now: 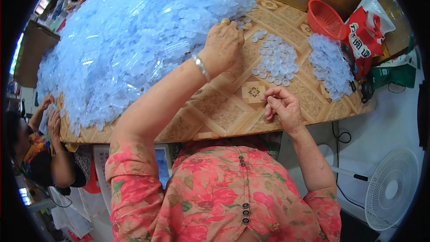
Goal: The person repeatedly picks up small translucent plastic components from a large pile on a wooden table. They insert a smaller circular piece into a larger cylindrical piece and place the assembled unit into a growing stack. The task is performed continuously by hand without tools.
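Observation:
My left hand (224,45), with a ring and a bracelet, reaches to the right edge of a large heap of clear bluish plastic pieces (134,40). Its fingers curl downward, and what they grip is hidden beneath them. Small round clear plastic caps (277,58) lie loosely spread to the right of that hand. My right hand (283,107) hovers near the table's front edge, below the caps. Its fingers are loosely bent and apart, with nothing visible in them. Farther right lies a smaller pile of flat clear plastic pieces (331,65).
The patterned table (201,110) curves along its front edge. At back right stand a red plastic basket (326,19), a red bag (363,38) and a green bag (394,71). A white fan (391,189) is at lower right. Another person's hands (53,118) work at the heap's left end.

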Tool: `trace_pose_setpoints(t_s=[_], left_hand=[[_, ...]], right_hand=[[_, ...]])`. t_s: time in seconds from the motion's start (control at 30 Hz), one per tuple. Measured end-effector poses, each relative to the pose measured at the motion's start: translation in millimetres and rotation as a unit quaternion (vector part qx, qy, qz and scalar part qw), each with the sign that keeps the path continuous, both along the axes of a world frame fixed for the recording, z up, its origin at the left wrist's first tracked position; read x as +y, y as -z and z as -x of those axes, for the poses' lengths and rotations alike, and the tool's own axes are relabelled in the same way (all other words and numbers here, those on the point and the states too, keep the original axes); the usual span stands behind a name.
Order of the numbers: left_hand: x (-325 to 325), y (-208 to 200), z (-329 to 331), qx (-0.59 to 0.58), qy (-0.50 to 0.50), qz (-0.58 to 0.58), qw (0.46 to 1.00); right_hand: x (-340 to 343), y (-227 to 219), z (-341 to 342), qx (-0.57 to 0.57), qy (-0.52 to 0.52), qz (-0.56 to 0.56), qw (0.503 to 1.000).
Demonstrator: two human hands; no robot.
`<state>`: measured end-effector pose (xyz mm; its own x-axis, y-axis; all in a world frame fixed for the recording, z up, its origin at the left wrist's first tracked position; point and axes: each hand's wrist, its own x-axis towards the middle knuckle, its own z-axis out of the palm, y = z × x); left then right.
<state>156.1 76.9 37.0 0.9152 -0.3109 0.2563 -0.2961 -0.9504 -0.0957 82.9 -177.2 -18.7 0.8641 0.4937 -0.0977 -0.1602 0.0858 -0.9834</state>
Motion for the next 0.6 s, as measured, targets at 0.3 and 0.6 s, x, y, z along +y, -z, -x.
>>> trace_pose_setpoints(t_s=[0.3, 0.6], left_hand=[[-6.3, 27.3, -48.9, -0.034, 0.023, -0.109, 0.993], [-22.0, 7.1, 43.0, 0.148, 0.107, 0.112, 0.977]], right_hand=[[0.7, -1.9, 0.6, 0.018, -0.008, -0.025, 0.999], [-2.7, 0.1, 0.4, 0.005, -0.021, -0.047, 0.999]])
